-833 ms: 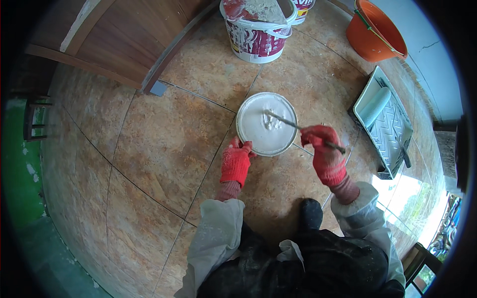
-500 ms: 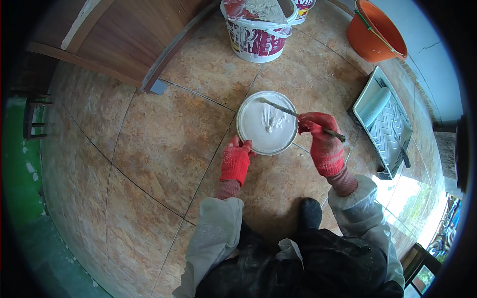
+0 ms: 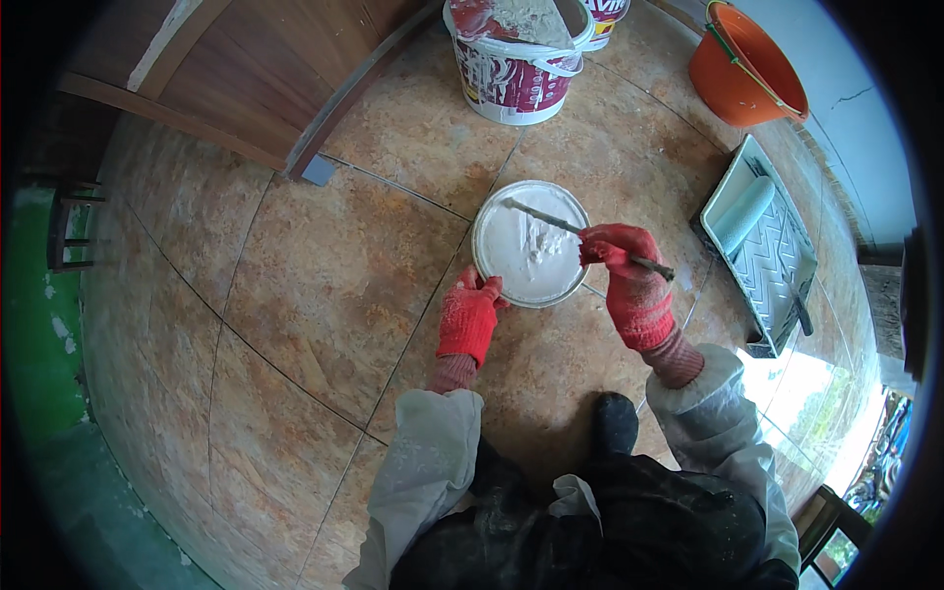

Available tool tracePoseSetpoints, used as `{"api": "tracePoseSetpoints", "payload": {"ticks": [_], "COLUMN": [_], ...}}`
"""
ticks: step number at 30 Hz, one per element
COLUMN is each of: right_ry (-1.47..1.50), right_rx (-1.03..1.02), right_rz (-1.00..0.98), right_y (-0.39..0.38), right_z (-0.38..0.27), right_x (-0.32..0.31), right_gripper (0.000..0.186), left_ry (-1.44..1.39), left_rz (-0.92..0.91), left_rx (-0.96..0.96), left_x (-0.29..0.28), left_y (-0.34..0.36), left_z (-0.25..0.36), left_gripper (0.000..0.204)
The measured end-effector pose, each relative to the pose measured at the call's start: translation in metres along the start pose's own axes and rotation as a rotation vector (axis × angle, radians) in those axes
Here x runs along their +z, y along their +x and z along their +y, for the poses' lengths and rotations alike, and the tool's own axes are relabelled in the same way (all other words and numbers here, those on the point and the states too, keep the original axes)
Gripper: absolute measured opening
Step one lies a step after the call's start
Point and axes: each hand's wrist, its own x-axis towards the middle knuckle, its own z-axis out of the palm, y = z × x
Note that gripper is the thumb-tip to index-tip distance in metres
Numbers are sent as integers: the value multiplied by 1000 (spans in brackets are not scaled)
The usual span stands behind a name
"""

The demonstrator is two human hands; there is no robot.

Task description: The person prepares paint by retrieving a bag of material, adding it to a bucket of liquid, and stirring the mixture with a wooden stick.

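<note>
A round tub (image 3: 476,258) of thick white paint (image 3: 511,251) stands in front of me, with a lumpy patch near the middle of its surface. My left hand (image 3: 470,317), in a red work glove, grips the tub's near-left rim, thumb at the edge. In my red-gloved right hand (image 3: 629,280) is a thin wooden stick (image 3: 546,216), held between thumb and fingers over the tub's right side. The stick slants across the paint, its far tip near the upper-left part of the surface. Whether that tip is dipped in or just above the paint I cannot tell.
A paint-smeared bucket (image 3: 516,90) stands on the tiled floor beyond the tub, another bucket (image 3: 605,22) behind it. An orange bucket (image 3: 733,84) is at far right. Nearer lies a paint tray (image 3: 772,280) with a roller (image 3: 744,211). A wooden panel (image 3: 265,74) rises at far left.
My right hand has shifted slightly left, and the stick's far tip has moved left across the paint. My left hand keeps its grip on the tub rim.
</note>
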Motion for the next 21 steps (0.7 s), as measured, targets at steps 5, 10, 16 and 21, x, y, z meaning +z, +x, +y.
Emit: {"api": "tracePoseSetpoints", "payload": {"ticks": [5,10,16,21], "right_ry": [148,217,357,407], "right_rx": [-18,82,151,329], "right_rz": [-238,34,-34,-75], "right_y": [-37,-2,-24,-31], "right_z": [9,-7,1,-2], "right_x": [-10,2,12,-12], "right_gripper": [18,16,21,51], "left_ry": [-30,-16,-105,5], "left_rz": [-10,-58,-38,-63], "left_rx": [54,-42,37,-8], "left_x": [-2,-3,-5,-7], "left_y": [1,2,4,7], "left_z": [4,18,15,18], "left_gripper": [14,18,17,19]}}
